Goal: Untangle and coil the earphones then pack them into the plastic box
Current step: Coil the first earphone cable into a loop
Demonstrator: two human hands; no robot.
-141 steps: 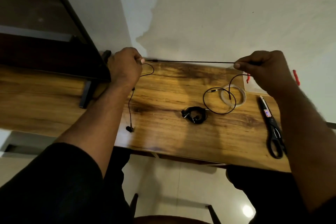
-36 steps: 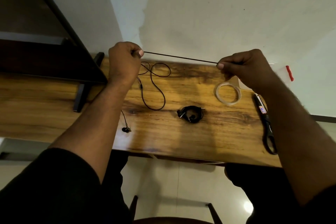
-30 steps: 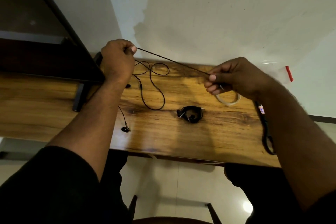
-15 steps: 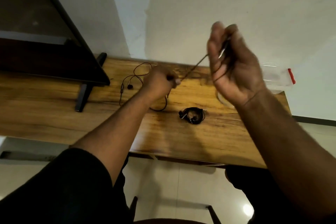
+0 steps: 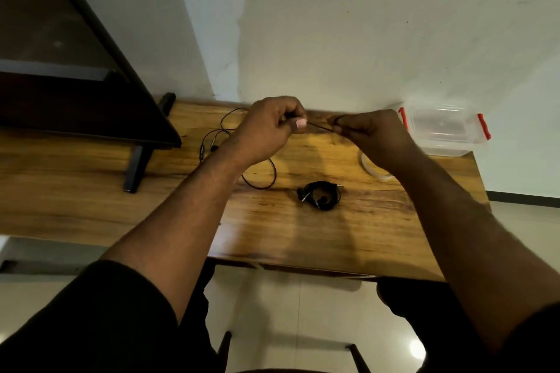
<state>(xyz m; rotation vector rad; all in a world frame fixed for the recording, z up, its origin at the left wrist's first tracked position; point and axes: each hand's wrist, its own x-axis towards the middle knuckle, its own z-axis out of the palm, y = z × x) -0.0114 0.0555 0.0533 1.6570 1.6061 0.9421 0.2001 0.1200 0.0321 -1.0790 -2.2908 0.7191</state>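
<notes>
Just beyond the right hand (image 5: pixel 374 138), the clear plastic box (image 5: pixel 444 130) holds nothing visible. Both it and the left hand (image 5: pixel 269 130) pinch the earphone cable (image 5: pixel 318 126), a short taut left-to-right span; slack loops lie under the left hand.

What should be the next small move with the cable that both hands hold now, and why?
Probably wind another turn: the right hand seems to hold the gathered part, the left hand pinches the earphone cable close beside it, and loose cable still trails on the wooden table behind the left wrist. The plastic box waits at the table's far right.
</notes>
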